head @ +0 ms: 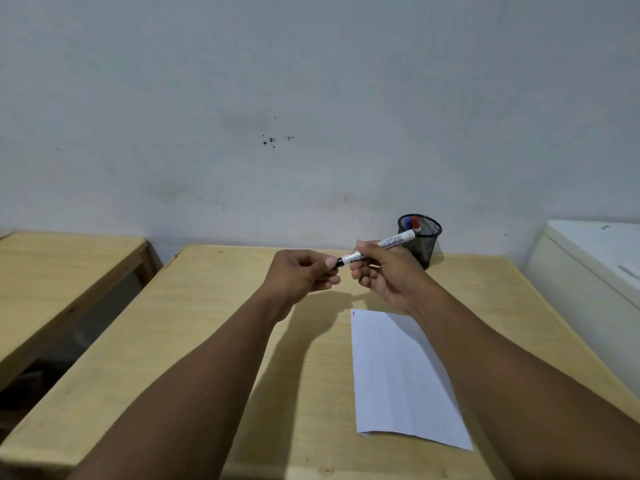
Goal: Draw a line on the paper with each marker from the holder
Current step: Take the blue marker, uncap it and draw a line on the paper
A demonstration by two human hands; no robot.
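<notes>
A white marker with a black cap end is held level above the table. My right hand grips its white barrel. My left hand pinches the black cap at the marker's left end. Below my right forearm lies a white sheet of paper with a short red mark at its top left corner. A black mesh holder stands at the table's far right, behind my right hand, with a blue-capped marker and a red-capped marker in it.
The work happens on a light wooden table against a grey wall. A second wooden table stands to the left across a gap. A white cabinet sits close to the table's right side.
</notes>
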